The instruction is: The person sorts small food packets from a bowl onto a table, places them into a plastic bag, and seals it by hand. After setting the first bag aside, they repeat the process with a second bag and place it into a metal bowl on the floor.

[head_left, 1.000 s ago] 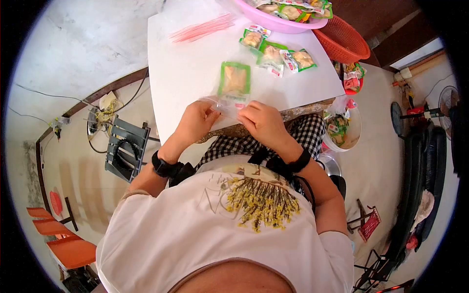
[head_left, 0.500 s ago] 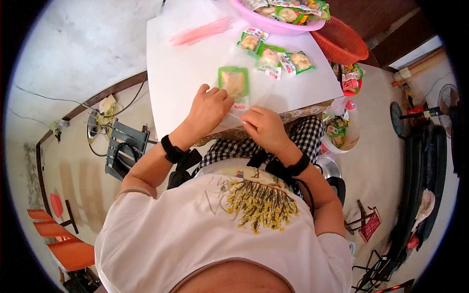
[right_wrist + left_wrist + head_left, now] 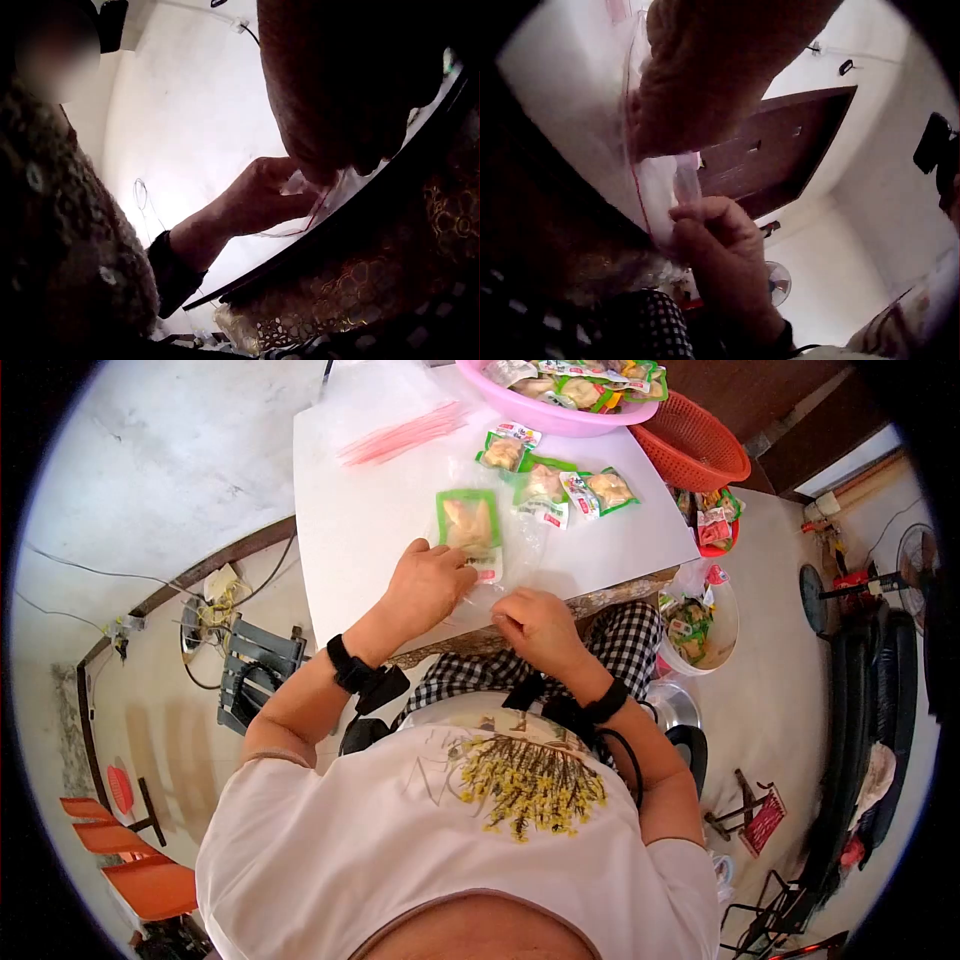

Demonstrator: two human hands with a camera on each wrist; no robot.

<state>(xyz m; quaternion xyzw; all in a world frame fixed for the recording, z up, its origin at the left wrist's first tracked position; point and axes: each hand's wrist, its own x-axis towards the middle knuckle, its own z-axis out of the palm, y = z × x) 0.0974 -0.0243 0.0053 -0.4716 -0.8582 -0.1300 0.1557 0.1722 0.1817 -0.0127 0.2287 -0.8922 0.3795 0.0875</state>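
Note:
A clear zip bag (image 3: 518, 565) with a red line along its mouth lies at the table's near edge. The green-edged food packet (image 3: 468, 525) shows through its plastic. My left hand (image 3: 428, 588) lies over the near end of this packet, and its fingers pinch the bag's mouth; the fingertips are partly hidden. To its right, my right hand (image 3: 540, 628) pinches the bag's edge between thumb and curled fingers. In the left wrist view, the red line (image 3: 635, 180) runs from one hand to the other.
Several filled packets (image 3: 545, 482) lie farther back on the white table (image 3: 350, 540), beside red-edged plastic strips (image 3: 405, 432). A pink basin (image 3: 550, 420) heaped with packets stands at the back, next to a red basket (image 3: 695, 445). A white bucket (image 3: 728, 625) stands right of the table.
My left hand has moved forward and right, from the bag's left corner to over the packet's near end. The right hand has shifted slightly and still pinches the bag.

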